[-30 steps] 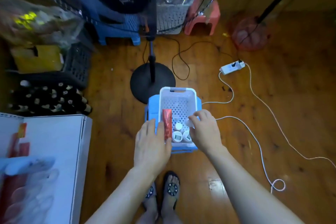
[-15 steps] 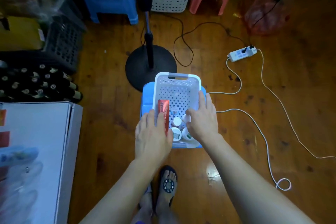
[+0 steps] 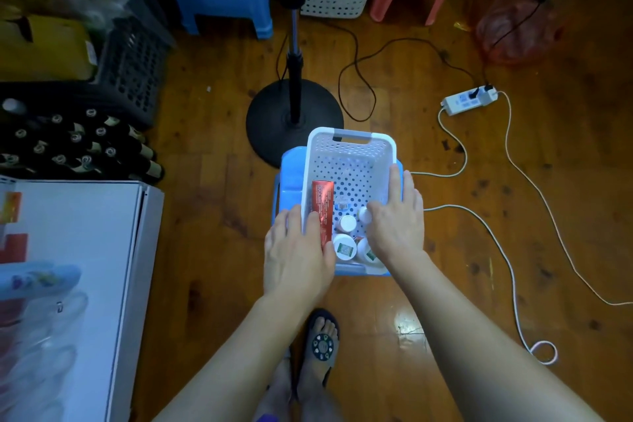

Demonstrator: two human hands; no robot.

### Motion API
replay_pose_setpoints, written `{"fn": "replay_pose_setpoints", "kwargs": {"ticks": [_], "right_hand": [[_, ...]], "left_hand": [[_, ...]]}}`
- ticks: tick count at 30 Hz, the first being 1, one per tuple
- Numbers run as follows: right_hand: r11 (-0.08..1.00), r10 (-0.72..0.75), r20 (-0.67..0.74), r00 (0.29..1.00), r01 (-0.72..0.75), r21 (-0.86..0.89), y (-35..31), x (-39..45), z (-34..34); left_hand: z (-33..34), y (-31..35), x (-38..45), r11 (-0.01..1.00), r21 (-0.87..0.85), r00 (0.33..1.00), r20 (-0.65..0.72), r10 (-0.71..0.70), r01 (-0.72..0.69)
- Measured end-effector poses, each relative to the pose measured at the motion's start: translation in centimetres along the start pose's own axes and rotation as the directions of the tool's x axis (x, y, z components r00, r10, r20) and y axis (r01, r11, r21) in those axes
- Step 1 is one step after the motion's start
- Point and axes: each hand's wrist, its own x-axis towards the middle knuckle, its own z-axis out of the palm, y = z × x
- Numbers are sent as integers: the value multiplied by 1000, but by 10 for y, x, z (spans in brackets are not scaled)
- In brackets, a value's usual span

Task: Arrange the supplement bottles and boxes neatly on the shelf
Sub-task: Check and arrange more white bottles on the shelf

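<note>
A white perforated basket (image 3: 352,134) stands on a blue stool (image 3: 290,178) in front of my feet. Inside it a red box (image 3: 322,202) leans along the left wall, and several white-capped supplement bottles (image 3: 344,246) stand at the near end. My left hand (image 3: 295,259) holds the basket's near left rim, fingers outside and thumb inside against the red box. My right hand (image 3: 394,226) holds the right rim, fingers lying along its outer edge and thumb inside by a bottle cap.
A fan's black base and pole (image 3: 294,120) stand just beyond the basket. A white unit (image 3: 82,233) with packets on it is at the left, dark bottles (image 3: 75,144) behind it. A power strip (image 3: 469,101) and white cords (image 3: 510,271) lie on the floor to the right.
My right hand moved from the bottles inside the basket out to the right rim and closed on it. My left hand stayed at the left rim. The view tilted down.
</note>
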Motion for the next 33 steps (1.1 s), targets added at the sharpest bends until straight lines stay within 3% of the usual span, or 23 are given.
{"fn": "replay_pose_setpoints", "kwargs": {"ticks": [11, 18, 25, 33], "right_hand": [[993, -16, 144, 989, 32, -110, -1, 0, -10], [995, -51, 165, 985, 64, -75, 0, -2, -23], [994, -102, 88, 991, 104, -22, 7, -28, -76], [969, -185, -179, 966, 210, 132, 1, -78, -239]], "left_hand": [[1, 0, 3, 999, -6, 999, -13, 51, -51], [-2, -1, 2, 999, 16, 999, -10, 45, -45], [-45, 12, -21, 999, 30, 1000, -25, 15, -14], [-177, 35, -79, 1000, 23, 972, -236, -12, 18]]}}
